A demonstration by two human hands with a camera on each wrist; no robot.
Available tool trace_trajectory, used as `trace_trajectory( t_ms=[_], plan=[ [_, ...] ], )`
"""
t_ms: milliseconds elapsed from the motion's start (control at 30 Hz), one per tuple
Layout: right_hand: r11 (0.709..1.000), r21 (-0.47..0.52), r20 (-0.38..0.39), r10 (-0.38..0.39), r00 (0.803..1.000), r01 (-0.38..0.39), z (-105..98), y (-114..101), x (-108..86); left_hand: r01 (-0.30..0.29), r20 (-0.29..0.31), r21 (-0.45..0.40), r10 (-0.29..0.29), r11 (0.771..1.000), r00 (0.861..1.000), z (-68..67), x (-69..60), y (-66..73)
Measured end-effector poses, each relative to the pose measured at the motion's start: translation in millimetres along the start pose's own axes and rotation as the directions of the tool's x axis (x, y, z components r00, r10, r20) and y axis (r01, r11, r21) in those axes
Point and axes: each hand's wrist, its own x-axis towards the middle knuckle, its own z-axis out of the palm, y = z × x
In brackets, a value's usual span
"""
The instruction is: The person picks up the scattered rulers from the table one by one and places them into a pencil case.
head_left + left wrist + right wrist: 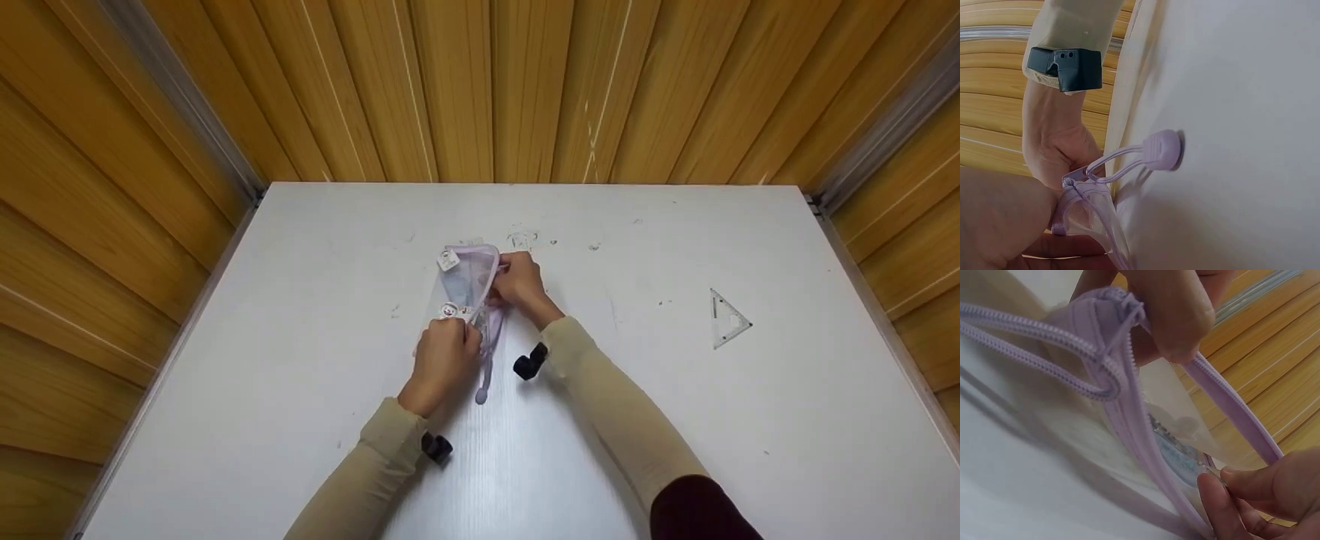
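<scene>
A see-through zip pouch (463,276) with lilac edging stands at the middle of the white table. My left hand (444,352) grips its near side, beside a white cartoon print. The zip (1135,402) is undone, and the pouch's mouth gapes in the right wrist view. At that mouth, my right hand (1264,498) pinches a thin clear piece with small dark marks (1216,472) between thumb and finger; its full shape is hidden. A lilac cord loop (1117,160) hangs from the pouch's end, its toggle (1161,150) lying on the table.
A clear triangular set square (739,328) lies on the right part of the white table (337,247). Wood-patterned panels (450,90) rise behind the table and along both sides. Black wrist cameras (531,361) are strapped to both sleeves.
</scene>
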Motion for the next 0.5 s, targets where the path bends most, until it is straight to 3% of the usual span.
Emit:
trace_trajectory(
  t_ms=[300, 500],
  plan=[
    [0.988, -0.138, 0.021, -0.061, 0.998, 0.064, 1.0, -2.4, 0.0, 0.000, -0.001, -0.005, 0.000, 1.000, 1.000, 0.5, -0.2, -0.4],
    [0.989, -0.141, 0.054, -0.046, 0.997, 0.053, 3.9, -5.3, 1.1, 0.003, 0.010, -0.009, -0.003, 1.000, 1.000, -1.5, -1.1, -0.3]
  ],
)
